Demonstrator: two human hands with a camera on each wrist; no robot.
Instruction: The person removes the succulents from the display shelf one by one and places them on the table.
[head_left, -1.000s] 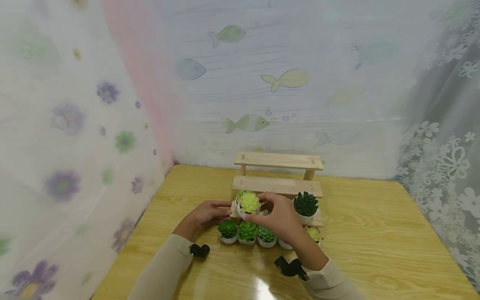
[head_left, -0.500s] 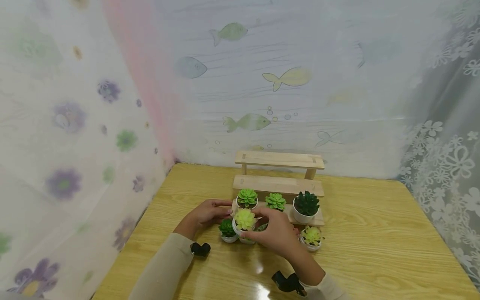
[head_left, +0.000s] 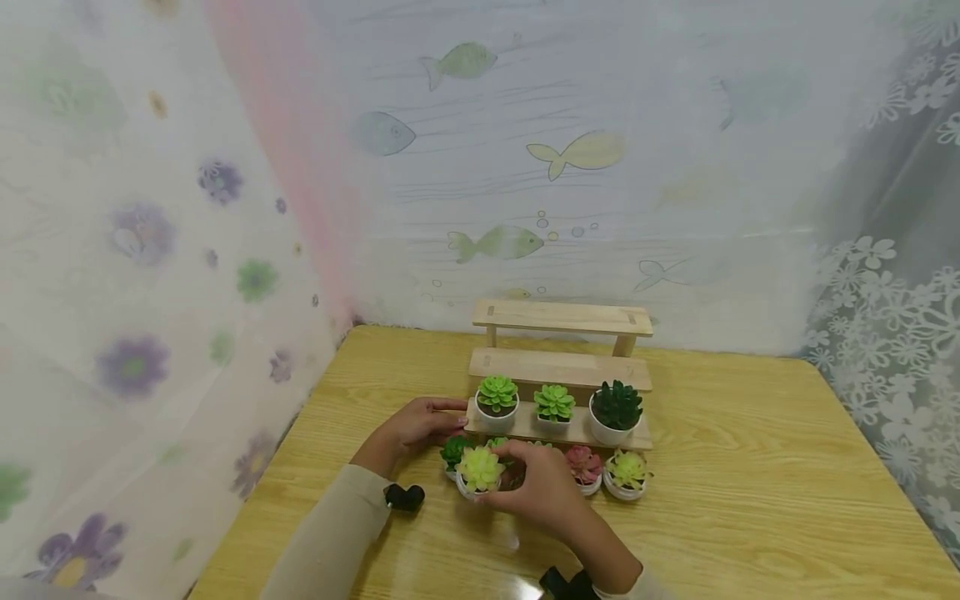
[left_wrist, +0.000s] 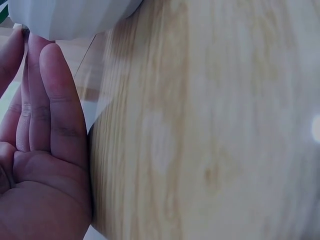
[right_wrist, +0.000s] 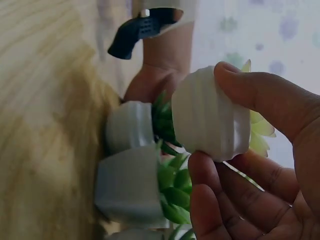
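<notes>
My right hand (head_left: 543, 487) pinches a small white ribbed pot (right_wrist: 212, 117) with a yellow-green succulent (head_left: 480, 468), thumb on one side and fingers on the other. The pot is in front of the left end of the front row, and in the right wrist view its plant is partly behind my thumb. My left hand (head_left: 416, 429) holds the left end of the lowest board of a wooden tiered plant stand (head_left: 558, 362), its fingers (left_wrist: 60, 95) nearly straight. On that board are two bright green succulents (head_left: 498, 396) (head_left: 554, 404) and a dark green one (head_left: 616, 408).
Along the front of the stand runs a row of potted succulents: dark green (head_left: 453, 450), green (right_wrist: 175, 190), red (head_left: 583, 463) and yellow-green (head_left: 628, 471). The wooden table (head_left: 750, 467) meets a fish-patterned curtain (head_left: 570, 200) at the back. A flowered curtain (head_left: 150, 333) hangs left.
My right hand has brought the yellow-green succulent from the left end of the lowest board forward and down toward the front row. My left hand keeps its place on the stand.
</notes>
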